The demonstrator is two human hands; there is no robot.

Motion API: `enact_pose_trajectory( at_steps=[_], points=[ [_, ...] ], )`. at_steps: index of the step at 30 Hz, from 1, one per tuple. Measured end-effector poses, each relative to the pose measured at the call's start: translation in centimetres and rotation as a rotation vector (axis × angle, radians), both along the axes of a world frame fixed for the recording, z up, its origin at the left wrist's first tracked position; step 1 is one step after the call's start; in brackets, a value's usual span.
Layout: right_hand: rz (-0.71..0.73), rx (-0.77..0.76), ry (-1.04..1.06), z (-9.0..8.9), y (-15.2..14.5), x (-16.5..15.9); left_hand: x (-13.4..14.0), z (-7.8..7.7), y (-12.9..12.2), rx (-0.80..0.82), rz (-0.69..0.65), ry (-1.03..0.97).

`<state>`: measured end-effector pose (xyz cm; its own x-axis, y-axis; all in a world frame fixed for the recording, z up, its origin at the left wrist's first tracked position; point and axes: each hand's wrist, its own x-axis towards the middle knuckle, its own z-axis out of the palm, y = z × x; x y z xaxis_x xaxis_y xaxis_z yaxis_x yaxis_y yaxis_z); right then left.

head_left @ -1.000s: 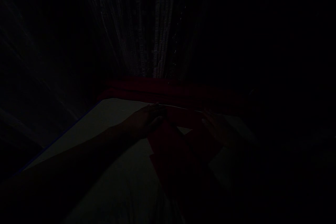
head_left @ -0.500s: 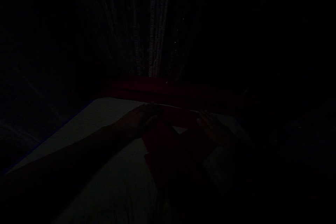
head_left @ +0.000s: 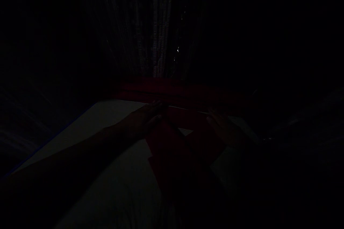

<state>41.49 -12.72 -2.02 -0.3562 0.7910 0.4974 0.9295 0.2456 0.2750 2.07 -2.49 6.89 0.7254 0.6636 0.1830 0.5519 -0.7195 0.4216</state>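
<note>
Item: red cloth (head_left: 174,150), dark red, folded into angular panels, lying on a pale flat surface (head_left: 113,128). The frame is very dark; whether that surface is a table or a bed cannot be told. The cloth runs from the near middle of the view away towards the far edge of the surface, where a narrower band of it spans between the two hands.

Left hand (head_left: 143,120): enters from the lower left on a long bare forearm, palm down, fingers stretched flat and close together. It rests at the far left corner of the cloth, fingertips touching or just over its upper edge. The grip is flat and unclenched; no pinch on the fabric can be made out.

Right hand (head_left: 224,128): dimmer, lying at the right side of the cloth, level with the left hand. Fingers (head_left: 212,120) point towards the cloth's far edge and seem to lie on it. How far this grip is closed, and whether it has hold of the fabric, cannot be told in the dark.

Position: the cloth lies between and beneath both hands, its bulk nearer the viewer than either.

Surroundings: a further strip of red fabric (head_left: 172,91) along the far edge of the surface; behind it a hanging striped curtain (head_left: 150,43), faintly lit, with a few bright specks.
</note>
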Motion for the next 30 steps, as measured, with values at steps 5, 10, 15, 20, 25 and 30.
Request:
enact_pose_trajectory(
  at_steps=[5,10,15,20,25,30],
  points=[
    [0.097,-0.035,-0.007,0.0,0.1,0.4,0.0,-0.6,0.4,-0.004,-0.039,0.021],
    [0.134,0.198,-0.13,1.8,-0.4,-0.7,-0.2,-0.7,0.5,0.043,-0.03,-0.022],
    [-0.012,0.287,-0.033,2.1,0.0,-1.1,-0.2,-0.4,0.2,0.046,0.017,-0.013],
    [0.042,0.28,-0.067,1.3,0.1,-1.1,-0.1,0.0,-0.1,0.176,0.04,0.033],
    [0.191,0.323,-0.178,3.3,-0.7,-2.1,-0.5,-0.3,0.1,0.165,0.021,0.059],
    [-0.106,0.194,0.221,2.8,0.3,-2.7,-0.6,-1.2,0.9,0.225,0.02,-0.055]
  ],
)
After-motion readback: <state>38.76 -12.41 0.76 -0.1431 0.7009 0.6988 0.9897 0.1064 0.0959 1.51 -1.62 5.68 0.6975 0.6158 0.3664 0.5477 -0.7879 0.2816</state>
